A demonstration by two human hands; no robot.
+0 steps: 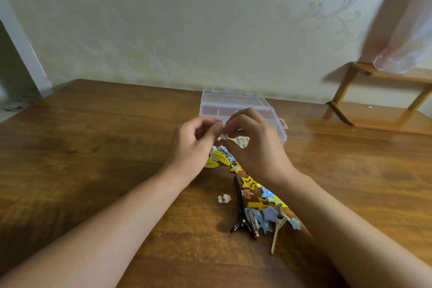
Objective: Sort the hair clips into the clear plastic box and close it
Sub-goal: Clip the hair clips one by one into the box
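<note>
On a brown wooden table (93,159) before a pale patterned wall (187,30), both hands, left hand (194,147) and right hand (254,147), pinch one small white clip (224,135). The clear plastic box (233,103) stands open just behind them; the loose hair clips (257,203) lie nearer.

Brown wooden table (93,170) against cream scroll-patterned wall (163,30) — small wooden shelf (385,75) at right.

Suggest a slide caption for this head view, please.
Both hands pinch a small white clip before the open clear box.
</note>
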